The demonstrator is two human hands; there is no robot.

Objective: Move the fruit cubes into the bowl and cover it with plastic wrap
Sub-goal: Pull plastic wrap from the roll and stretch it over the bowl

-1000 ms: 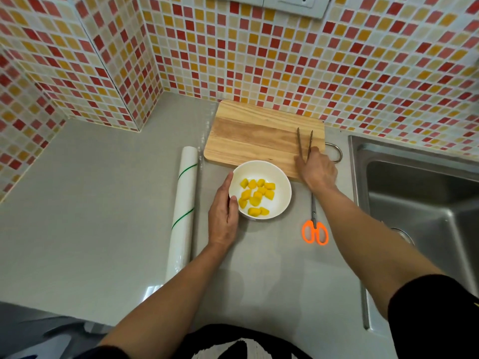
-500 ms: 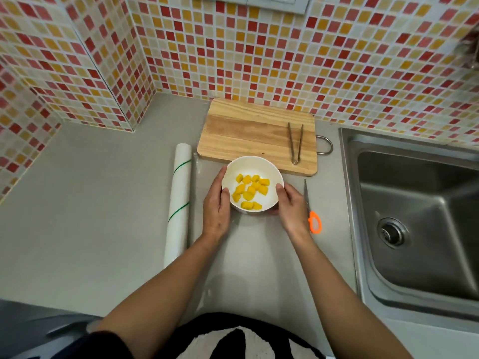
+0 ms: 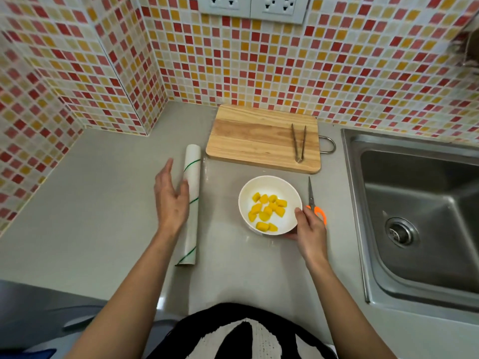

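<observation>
Left hand (image 3: 171, 200) now off round white bowl (image 3: 270, 204) of yellow fruit cubes (image 3: 267, 211) — fingers spread beside white plastic-wrap roll (image 3: 191, 203); right hand (image 3: 309, 230) grips rim — wrapping next.

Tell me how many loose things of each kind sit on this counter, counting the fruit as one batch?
Bowl with fruit cubes: 1
Plastic wrap roll: 1
Cutting board: 1
Tongs: 1
Scissors: 1
Total: 5
</observation>
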